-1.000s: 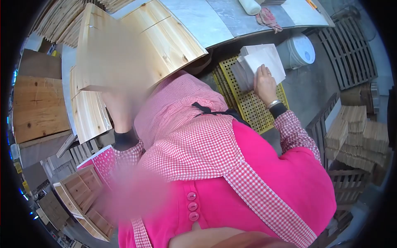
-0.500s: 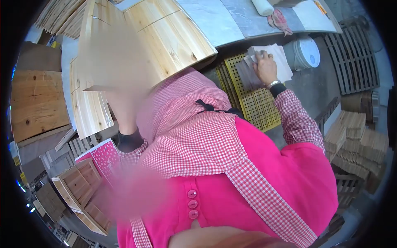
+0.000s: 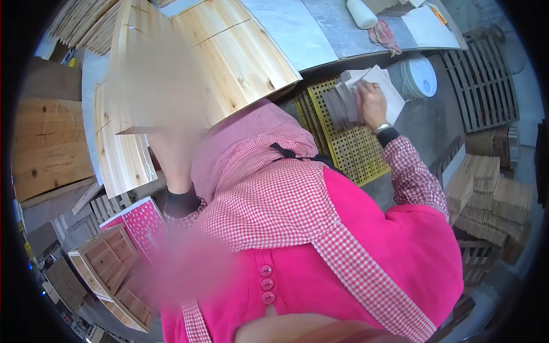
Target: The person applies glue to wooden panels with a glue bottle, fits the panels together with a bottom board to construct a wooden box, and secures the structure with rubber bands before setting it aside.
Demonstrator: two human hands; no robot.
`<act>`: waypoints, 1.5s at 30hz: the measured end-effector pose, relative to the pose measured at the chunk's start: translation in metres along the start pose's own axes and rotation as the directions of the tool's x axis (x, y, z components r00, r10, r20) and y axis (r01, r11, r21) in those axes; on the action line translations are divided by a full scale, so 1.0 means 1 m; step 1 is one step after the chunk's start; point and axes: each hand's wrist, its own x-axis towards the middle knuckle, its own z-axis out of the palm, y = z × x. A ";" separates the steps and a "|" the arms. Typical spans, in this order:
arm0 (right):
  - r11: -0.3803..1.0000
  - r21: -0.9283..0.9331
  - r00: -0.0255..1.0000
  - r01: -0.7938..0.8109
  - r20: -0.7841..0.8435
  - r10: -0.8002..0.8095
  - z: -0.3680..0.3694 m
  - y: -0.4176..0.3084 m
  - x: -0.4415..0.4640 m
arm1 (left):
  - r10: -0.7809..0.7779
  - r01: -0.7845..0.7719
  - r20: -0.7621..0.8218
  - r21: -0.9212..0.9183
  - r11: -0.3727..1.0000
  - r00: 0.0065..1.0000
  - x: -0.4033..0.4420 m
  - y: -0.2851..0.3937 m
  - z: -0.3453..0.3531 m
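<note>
My left hand [image 3: 169, 150] reaches up to the pale wooden piece; a smeared patch covers its fingers, so its grip is hidden. Jointed wooden boards [image 3: 231, 60] rest on the worktable beside it, with an upright panel on the left. Over to the right, my right hand [image 3: 373, 106] is closed, fingers bent, at a fanned stack of thin grey and whitish sheets [image 3: 390, 94]. Those sheets, which look like paper or sandpaper, lie on a yellow perforated crate [image 3: 361, 150].
A white lidded bucket [image 3: 422, 77] stands beside the sheets. On the grey tabletop [image 3: 320, 26] are a white roll [image 3: 362, 14] and a pink cloth [image 3: 384, 35]. Wood strips [image 3: 486, 194] are stacked at right, a slatted pallet [image 3: 483, 86] above them. Wooden boxes [image 3: 108, 266] stand at lower left.
The fingers of my right hand have drawn in from lying spread over the sheets to a bent grip, and the top sheets have shifted slightly. My left arm stays nearly in place.
</note>
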 end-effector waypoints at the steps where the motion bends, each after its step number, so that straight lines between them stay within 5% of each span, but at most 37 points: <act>1: 0.999 0.000 0.998 -0.045 -0.042 0.045 -0.003 0.004 -0.002 | -0.066 0.065 -0.006 -0.070 0.995 0.998 0.000 0.005 0.000; 3: 0.981 -0.134 0.989 -0.143 -0.062 0.135 -0.038 0.016 0.003 | -0.145 0.139 -0.037 -0.132 0.981 0.989 -0.003 0.000 0.002; 5: 0.902 -0.224 0.929 -0.370 -0.101 0.356 -0.061 0.048 0.015 | 0.111 -0.110 -0.004 0.070 0.991 0.994 -0.002 -0.022 -0.001; 7: 0.903 -0.071 0.900 -0.424 -0.140 0.412 -0.109 0.048 0.048 | -0.044 0.043 -0.027 -0.039 0.998 0.999 -0.002 -0.005 -0.003; 9: 0.915 0.294 0.910 -0.276 -0.226 0.347 -0.151 0.011 0.091 | -0.095 0.092 -0.033 -0.098 0.991 0.995 -0.001 0.009 -0.004; 10: 0.921 0.304 0.917 -0.243 -0.238 0.320 -0.164 -0.007 0.117 | -0.090 0.089 -0.005 -0.117 0.989 0.996 0.000 0.013 -0.005; 13: 0.918 0.351 0.974 0.184 -0.187 -0.124 -0.176 -0.069 0.181 | -0.040 0.029 -0.049 -0.211 0.977 0.998 -0.001 0.007 0.000; 19: 0.682 0.359 0.771 0.637 -0.312 -0.555 -0.090 -0.193 0.337 | -0.002 -0.016 -0.104 -0.172 0.985 0.995 0.001 0.004 0.005; 22: 0.670 0.346 0.751 0.657 -0.234 -0.617 -0.065 -0.242 0.382 | -0.008 -0.020 -0.136 -0.205 0.978 0.991 0.000 0.006 0.007; 24: 0.666 0.360 0.719 0.654 -0.021 -0.695 -0.055 -0.260 0.397 | -0.015 -0.004 -0.104 -0.175 0.985 0.994 -0.001 0.008 0.002; 28: 0.653 0.320 0.709 0.687 -0.095 -0.699 -0.035 -0.245 0.410 | 0.046 -0.051 -0.055 -0.102 0.993 0.997 0.000 -0.002 -0.001; 30: 0.781 0.212 0.790 0.587 0.059 -0.610 -0.039 -0.227 0.411 | 0.000 -0.005 -0.041 -0.118 0.993 0.999 -0.001 -0.006 -0.002; 35: 0.798 0.253 0.829 0.547 -0.027 -0.559 -0.005 -0.189 0.431 | -0.143 0.142 0.002 -0.139 0.980 0.990 0.002 0.018 -0.006; 37: 0.787 0.136 0.792 0.602 -0.229 -0.567 -0.003 -0.191 0.441 | -0.113 0.073 -0.125 -0.285 0.956 0.986 0.003 0.022 0.000; 41: 0.830 0.206 0.855 0.518 -0.152 -0.496 -0.019 -0.204 0.438 | -0.145 0.119 -0.080 -0.265 0.957 0.986 -0.003 0.011 0.003; 43: 0.692 0.295 0.752 0.659 -0.261 -0.605 -0.011 -0.205 0.443 | -0.191 0.178 -0.036 -0.229 0.957 0.981 -0.004 0.014 0.002; 45: 0.690 0.313 0.757 0.653 -0.252 -0.602 -0.011 -0.205 0.442 | -0.206 0.195 -0.033 -0.204 0.959 0.978 -0.002 0.021 0.000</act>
